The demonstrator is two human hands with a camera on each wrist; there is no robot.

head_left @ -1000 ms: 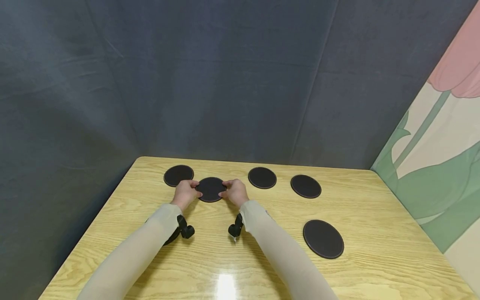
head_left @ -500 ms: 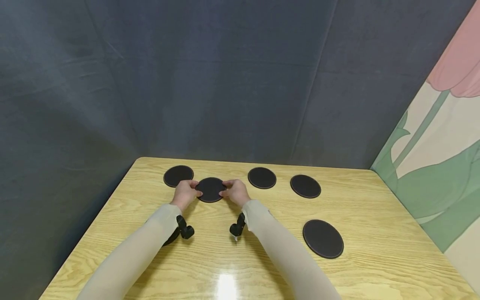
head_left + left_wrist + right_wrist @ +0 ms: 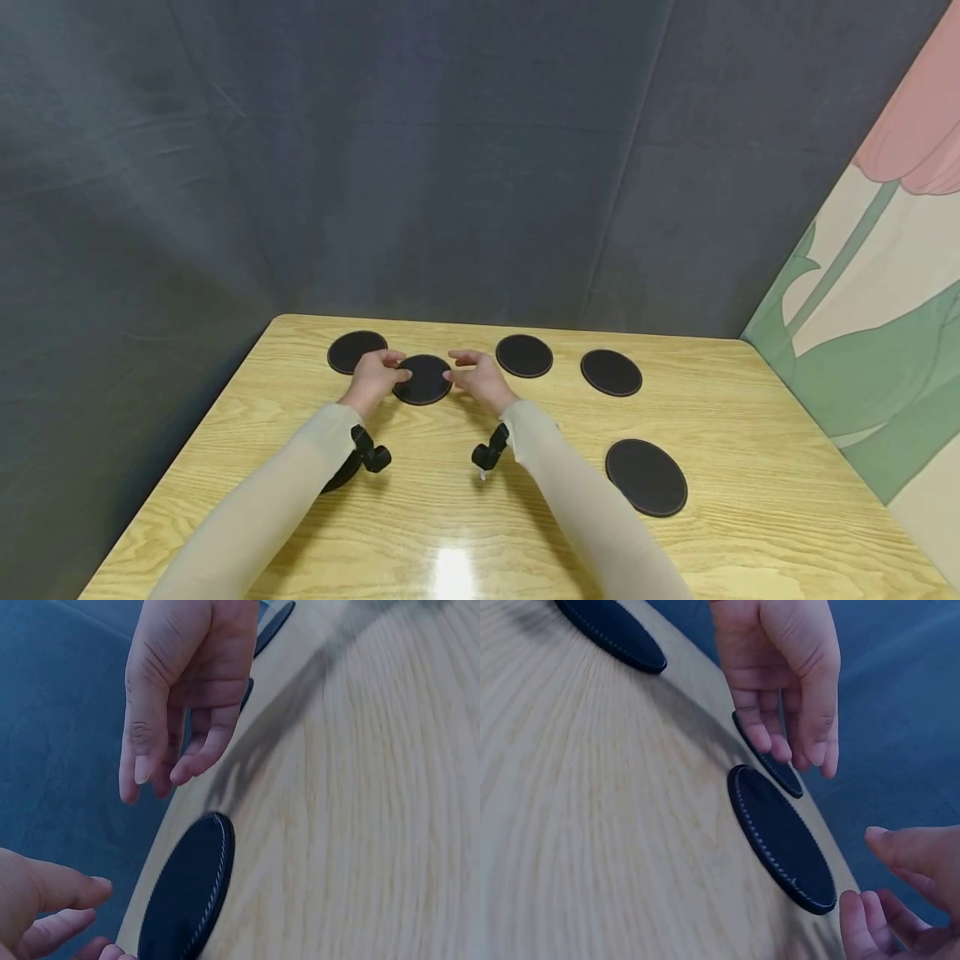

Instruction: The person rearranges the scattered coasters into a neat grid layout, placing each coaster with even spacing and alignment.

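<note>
A person's left sleeve (image 3: 247, 512) and right sleeve (image 3: 596, 517), both pale, reach in from the near edge over a wood-grained worktop (image 3: 750, 450), where a bright reflection (image 3: 453, 571) shines between them. To the right, beyond the right forearm, lies the near-right disc (image 3: 647, 477), flat and black; the left forearm partly covers another, the half-hidden disc (image 3: 345, 475). Farther on, a small black device sits at each cuff, the left device (image 3: 372, 457) and the right device (image 3: 491, 452). Past the cuffs, the left hand (image 3: 371, 383) and the right hand (image 3: 480, 377) face each other across the middle disc (image 3: 427, 386), which lies flat on the worktop, toward its far side; light stitching runs round its rim in the wrist views. Both hands are free of any grip, thumbs and fingers parted, fingertips just above the rim on opposite sides. Beyond the right hand rest the far-right disc (image 3: 611, 372) and, to its left, the far-center disc (image 3: 524, 356); the far-left disc (image 3: 354, 352) lies just past the left hand. A dark blue-gray curtain (image 3: 450, 167) hangs behind the worktop, beside a wall painted with a pink flower (image 3: 926, 150) and green leaves (image 3: 885, 358).
</note>
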